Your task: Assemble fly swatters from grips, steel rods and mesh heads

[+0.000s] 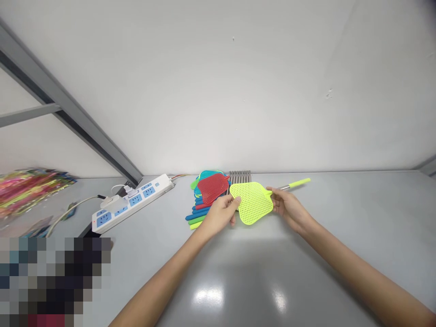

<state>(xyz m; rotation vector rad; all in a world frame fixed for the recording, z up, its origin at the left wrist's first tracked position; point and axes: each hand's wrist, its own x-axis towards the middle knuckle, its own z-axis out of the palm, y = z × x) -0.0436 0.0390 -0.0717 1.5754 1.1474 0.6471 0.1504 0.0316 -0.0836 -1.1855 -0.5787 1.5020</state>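
A yellow-green fly swatter (254, 204) with a perforated paddle is held up between both hands, above the grey table. My left hand (222, 212) pinches the paddle's left edge, thumb on top. My right hand (288, 206) grips the swatter at its neck, where the paddle meets the metal rod. Its yellow handle (299, 182) sticks out to the right, behind that hand. Just behind my left hand lies a pile of other fly swatters, a red one (214, 188) on top of blue and green ones; their coloured handles (197, 217) poke out to the left, partly covered by my hand.
Several metal rods (240, 176) lie side by side near the wall. A white power strip (134, 203) with plugs and cables rests at the left. Colourful plastic-wrapped packs (30, 190) are at the far left. A grey metal frame (68, 104) runs along the wall.
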